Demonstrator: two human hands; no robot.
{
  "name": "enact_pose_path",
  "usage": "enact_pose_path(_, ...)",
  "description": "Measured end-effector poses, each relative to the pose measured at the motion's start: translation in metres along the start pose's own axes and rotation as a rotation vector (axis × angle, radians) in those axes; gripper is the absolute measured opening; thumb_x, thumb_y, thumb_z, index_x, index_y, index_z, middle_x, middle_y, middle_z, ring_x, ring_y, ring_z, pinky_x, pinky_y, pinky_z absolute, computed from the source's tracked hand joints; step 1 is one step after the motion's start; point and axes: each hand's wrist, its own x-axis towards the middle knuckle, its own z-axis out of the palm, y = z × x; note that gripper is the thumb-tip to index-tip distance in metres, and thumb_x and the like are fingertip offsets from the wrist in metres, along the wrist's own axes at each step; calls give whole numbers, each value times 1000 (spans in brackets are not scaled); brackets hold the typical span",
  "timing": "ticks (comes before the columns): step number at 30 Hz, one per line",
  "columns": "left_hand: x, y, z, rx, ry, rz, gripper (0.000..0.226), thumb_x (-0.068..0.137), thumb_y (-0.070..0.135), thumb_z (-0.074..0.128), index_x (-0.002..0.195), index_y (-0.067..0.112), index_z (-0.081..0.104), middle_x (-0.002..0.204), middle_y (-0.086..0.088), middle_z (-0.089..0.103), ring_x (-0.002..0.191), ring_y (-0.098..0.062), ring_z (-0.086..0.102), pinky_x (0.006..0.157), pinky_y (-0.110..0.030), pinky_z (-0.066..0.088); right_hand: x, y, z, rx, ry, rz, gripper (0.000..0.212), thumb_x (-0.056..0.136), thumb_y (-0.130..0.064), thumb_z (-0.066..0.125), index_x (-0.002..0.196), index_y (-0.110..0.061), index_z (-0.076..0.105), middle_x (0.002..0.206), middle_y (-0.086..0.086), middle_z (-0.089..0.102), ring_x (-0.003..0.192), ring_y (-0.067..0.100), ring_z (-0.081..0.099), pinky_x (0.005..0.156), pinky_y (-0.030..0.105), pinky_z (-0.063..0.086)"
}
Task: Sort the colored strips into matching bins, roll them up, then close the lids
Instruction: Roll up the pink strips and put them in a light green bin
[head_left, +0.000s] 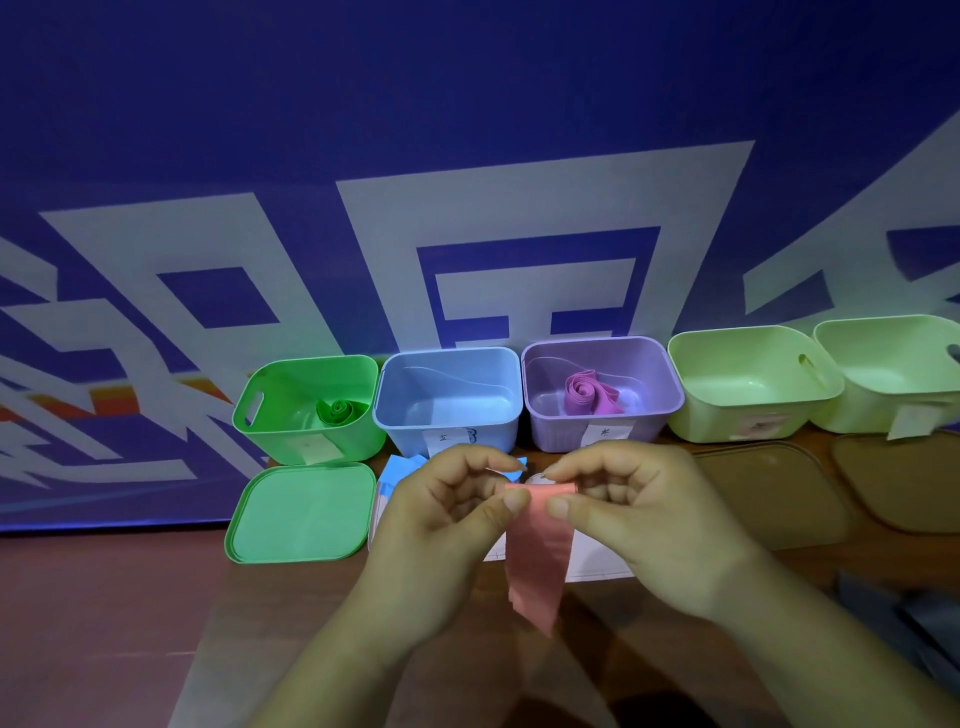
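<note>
Pink strip (537, 561) | pinched between left hand (447, 519) | right hand (639, 525) (top rolled)

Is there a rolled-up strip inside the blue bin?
No, the blue bin shows only its bare floor, while the green roll and the purple roll sit in their own bins.

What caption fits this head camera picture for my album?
Left hand and right hand hold a partly rolled pink strip before the open green bin, blue bin and purple bin.
</note>
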Motion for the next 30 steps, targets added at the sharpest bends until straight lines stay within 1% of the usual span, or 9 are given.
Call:
enact_pose_path(6, 6, -4, -6, 109, -11, 86, 12, 82, 14, 69, 86, 24, 73, 79, 0, 71, 76, -12, 65, 73, -22, 51, 6, -3, 5, 28, -1, 13, 13, 77, -5, 80, 85, -14, 77, 85, 8, 76, 85, 30, 72, 82, 37, 59)
enact_pose_path(8, 8, -7, -10, 122, -24, 68, 16, 79, 15, 72, 88, 28, 73, 81, 0, 72, 78, -17, 66, 76, -31, 54, 9, -2, 5, 17, 4, 30, 12, 78, -6, 79, 84, -15, 77, 84, 7, 76, 82, 27, 72, 79, 34, 59)
enact_pose_path(12, 11, -12, -14, 147, -45, 50, 24, 76, 14, 76, 93, 30, 73, 84, -2, 71, 83, -33, 65, 81, -56, 54, 14, 0, 4, 24, -10, 69, 8, 80, -8, 77, 83, -15, 77, 82, 7, 76, 76, 18, 70, 75, 28, 56)
enact_pose_path(14, 12, -14, -14, 136, -33, 38, 22, 77, 14, 76, 93, 28, 73, 85, -4, 71, 84, -35, 65, 81, -60, 52, 16, 0, 4, 39, -30, 83, 7, 80, -8, 77, 84, -14, 76, 82, 7, 76, 75, 16, 70, 74, 26, 55)
enact_pose_path(17, 14, -14, -12, 134, -17, 33, 22, 76, 14, 76, 92, 28, 73, 85, -2, 72, 84, -31, 66, 82, -59, 53, 17, 0, 3, 55, -52, 94, 6, 82, -8, 76, 86, -13, 75, 81, 9, 76, 74, 16, 69, 72, 25, 54)
enact_pose_path(21, 16, -14, -10, 125, -12, 16, 23, 74, 14, 77, 91, 29, 73, 83, -1, 73, 80, -23, 66, 81, -56, 53, 19, 2, 2, 85, -50, 110, 8, 83, -6, 74, 89, -11, 75, 76, 5, 74, 67, 9, 65, 64, 16, 48)
enact_pose_path(24, 17, -14, -10, 144, -20, 33, 23, 74, 14, 77, 90, 30, 74, 83, -1, 72, 81, -26, 66, 80, -54, 54, 20, 4, 0, 71, -71, 115, 7, 84, -6, 73, 89, -11, 75, 74, 4, 73, 64, 8, 62, 62, 15, 47)
enact_pose_path(26, 18, -15, -10, 160, -19, 40, 22, 74, 15, 77, 90, 31, 73, 85, 0, 73, 82, -26, 67, 79, -49, 55, 21, 4, -1, 59, -80, 123, 7, 86, -6, 71, 89, -11, 75, 73, 4, 73, 64, 8, 61, 61, 15, 47)
enact_pose_path(30, 19, -16, -8, 145, -10, 51, 22, 73, 12, 77, 89, 27, 73, 89, -1, 73, 83, -22, 68, 76, -32, 54, 21, 3, -2, 35, -104, 141, 6, 87, -8, 70, 90, -12, 73, 73, 2, 73, 64, 9, 61, 63, 17, 46)
